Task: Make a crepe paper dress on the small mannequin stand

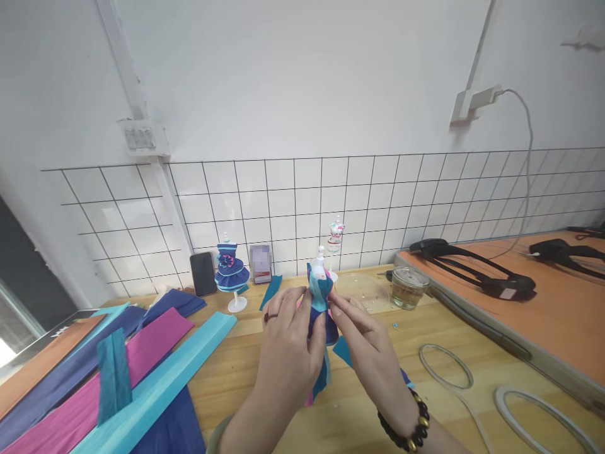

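A small white dress form point(321, 268) stands upright in the middle of the wooden table, wrapped in light blue, teal and navy crepe paper with bits of pink. My left hand point(290, 337) closes on the left side of its waist, thumb at the front. From the right, my right hand point(366, 337) pinches the paper at the waist with its fingertips. Teal and pink strips point(322, 377) hang below the hands. Part of the navy skirt and the form's stand are hidden by my hands.
Crepe paper strips point(189, 359) cover the left side. Behind stand a blue-dressed form point(231, 274), two phones point(203, 274) and another decorated form point(336, 236). A glass jar point(408, 289) stands right of them, near black straps point(477, 271) on an orange surface point(562, 315). White cables point(447, 369) lie at right.
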Tool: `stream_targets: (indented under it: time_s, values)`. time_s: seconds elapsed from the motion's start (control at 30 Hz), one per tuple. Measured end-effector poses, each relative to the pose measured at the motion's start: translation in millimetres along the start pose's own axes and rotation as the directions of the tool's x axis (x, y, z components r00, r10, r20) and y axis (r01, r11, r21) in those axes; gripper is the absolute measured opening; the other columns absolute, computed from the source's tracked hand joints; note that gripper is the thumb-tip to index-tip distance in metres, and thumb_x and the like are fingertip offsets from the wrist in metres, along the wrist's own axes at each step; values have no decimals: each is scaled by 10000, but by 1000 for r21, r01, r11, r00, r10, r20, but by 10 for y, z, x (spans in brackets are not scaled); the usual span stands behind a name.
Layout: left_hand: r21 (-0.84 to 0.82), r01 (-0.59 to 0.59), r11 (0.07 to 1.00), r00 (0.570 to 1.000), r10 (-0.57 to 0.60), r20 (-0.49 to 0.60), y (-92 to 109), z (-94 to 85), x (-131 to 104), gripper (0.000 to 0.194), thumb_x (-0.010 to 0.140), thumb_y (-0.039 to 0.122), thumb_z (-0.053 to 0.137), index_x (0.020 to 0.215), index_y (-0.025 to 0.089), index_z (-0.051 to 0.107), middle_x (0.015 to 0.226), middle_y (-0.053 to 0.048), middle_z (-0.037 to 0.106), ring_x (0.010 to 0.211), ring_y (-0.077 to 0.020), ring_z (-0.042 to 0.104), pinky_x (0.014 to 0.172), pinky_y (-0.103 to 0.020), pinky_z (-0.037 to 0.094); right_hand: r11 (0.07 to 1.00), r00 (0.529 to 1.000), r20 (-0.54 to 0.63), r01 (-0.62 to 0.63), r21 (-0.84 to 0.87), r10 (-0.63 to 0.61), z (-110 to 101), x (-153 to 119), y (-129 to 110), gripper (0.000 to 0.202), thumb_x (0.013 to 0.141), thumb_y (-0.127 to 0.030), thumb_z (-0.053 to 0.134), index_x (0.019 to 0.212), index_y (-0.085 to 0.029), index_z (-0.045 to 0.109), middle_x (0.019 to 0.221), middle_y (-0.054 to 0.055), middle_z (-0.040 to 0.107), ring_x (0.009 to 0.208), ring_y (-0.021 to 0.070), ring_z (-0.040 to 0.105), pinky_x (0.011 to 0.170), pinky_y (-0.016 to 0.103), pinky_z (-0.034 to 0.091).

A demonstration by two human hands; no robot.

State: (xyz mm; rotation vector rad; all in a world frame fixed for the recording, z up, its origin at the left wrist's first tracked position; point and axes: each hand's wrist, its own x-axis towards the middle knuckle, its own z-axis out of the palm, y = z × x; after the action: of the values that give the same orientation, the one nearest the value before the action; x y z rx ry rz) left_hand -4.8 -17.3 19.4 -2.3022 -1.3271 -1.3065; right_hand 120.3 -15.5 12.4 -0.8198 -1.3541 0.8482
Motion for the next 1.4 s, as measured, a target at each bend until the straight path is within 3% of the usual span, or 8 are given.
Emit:
stream_targets:
  time_s: [0.23,0.5,0.63,0.7,0.83,0.93,1.2,1.4]
  values:
    - [-231,160,960,987,-151,57,-31,-68,51,228,846,275,491,1057,244,574,1068,-51,590,1039,-215,498,886,-381,402,974,987,73,154,-166,-144,7,-38,15,322,905,-271,418,1186,-297,572,1065,65,530,920,177,515,749,283,482]
    - [-461,375,804,927,-327,184,-174,-29,118,192,800,269,534,936,197,650,965,-54,647,940,-220,573,854,-375,441,965,987,78,156,-208,-143,8,-27,20,273,890,-263,440,1069,-285,645,932,57,541,830,180,524,675,279,463]
    - [-603,414,682,909,-275,313,-315,-17,131,232,816,280,515,983,195,651,989,-52,657,958,-225,577,851,-366,446,973,998,-29,53,-226,-61,-35,39,94,188,836,-330,539,945,-233,657,945,57,597,876,198,545,783,328,445]
    - [-655,444,612,892,-227,392,-366,-26,135,257,820,293,514,1020,201,646,1011,-47,660,976,-228,575,847,-362,453,981,999,-34,-29,-190,23,-58,77,115,243,805,-382,575,976,-224,644,977,62,619,896,210,557,809,350,443]
    - [-704,485,519,859,-132,494,-408,-48,136,300,824,328,520,1068,194,633,1032,-64,659,964,-238,586,825,-376,475,996,982,170,-76,-50,83,-73,119,85,327,830,-426,530,1062,-226,644,1028,68,632,914,208,572,762,324,476]
    - [-699,451,555,873,-110,476,-430,-36,130,300,824,331,531,1073,200,637,1067,-75,643,1008,-244,563,842,-381,468,997,972,222,-70,-30,75,-63,120,55,309,840,-421,518,1020,-224,675,1014,61,650,901,203,582,756,314,479]
    - [-578,315,753,922,-98,375,-424,-8,145,258,854,314,502,1059,240,641,1084,-55,618,1031,-212,542,897,-370,434,994,993,72,-82,-77,88,-63,140,204,329,776,-446,595,976,-203,687,961,79,682,910,239,593,777,356,474]
    - [-296,121,947,960,-36,278,-281,-3,123,309,919,216,329,1111,239,570,1094,-66,574,1057,-208,494,913,-408,408,983,996,59,69,-169,-60,-81,168,252,254,807,-392,564,967,-231,678,977,61,660,926,225,577,788,340,462]
